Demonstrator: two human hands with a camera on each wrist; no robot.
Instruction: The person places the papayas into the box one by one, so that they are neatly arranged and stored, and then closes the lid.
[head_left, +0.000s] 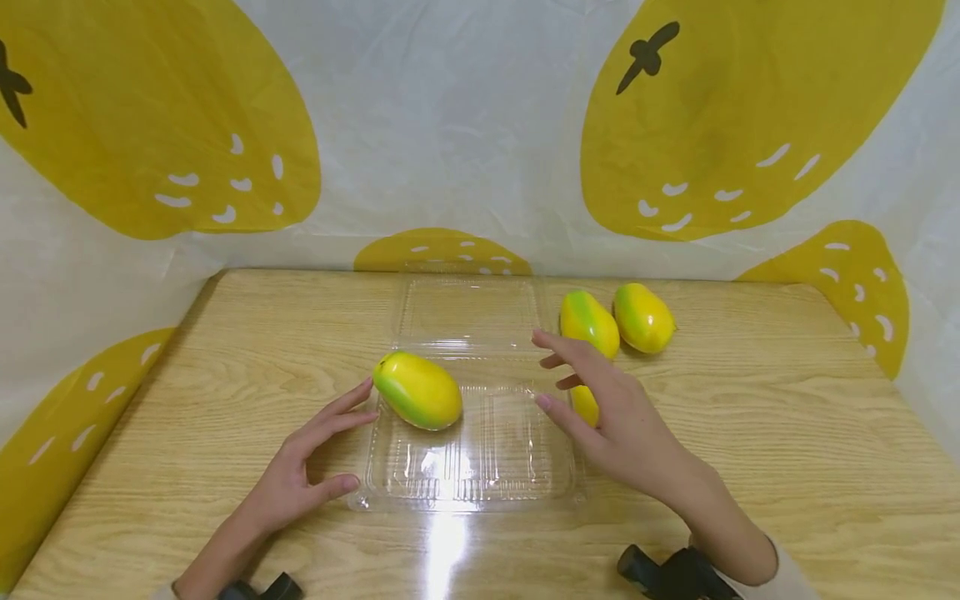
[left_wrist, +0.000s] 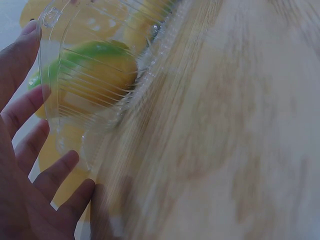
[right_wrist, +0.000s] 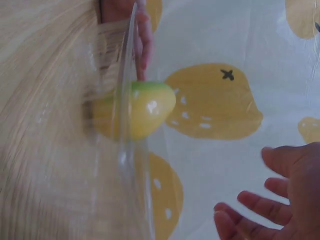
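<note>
A clear plastic clamshell box point(head_left: 495, 454) lies with its lid point(head_left: 472, 312) folded back. In its left back part sits a yellow-green mango point(head_left: 417, 390), also seen through the plastic in the left wrist view point(left_wrist: 95, 75). At the box's left rim is my left hand point(head_left: 303, 467), fingers spread, with fingertips at the plastic edge. My right hand point(head_left: 622, 417) hovers over the right rim, fingers apart and holding nothing. Beyond it lie two mangoes point(head_left: 588, 323) point(head_left: 643, 318). A third mango point(head_left: 585, 407) is partly hidden behind the right hand.
The wooden table point(head_left: 765, 400) extends on both sides of the box. A white cloth point(head_left: 450, 125) printed with large yellow fruit hangs behind and at the sides. Dark wrist devices point(head_left: 675, 575) show at the lower edge of the head view.
</note>
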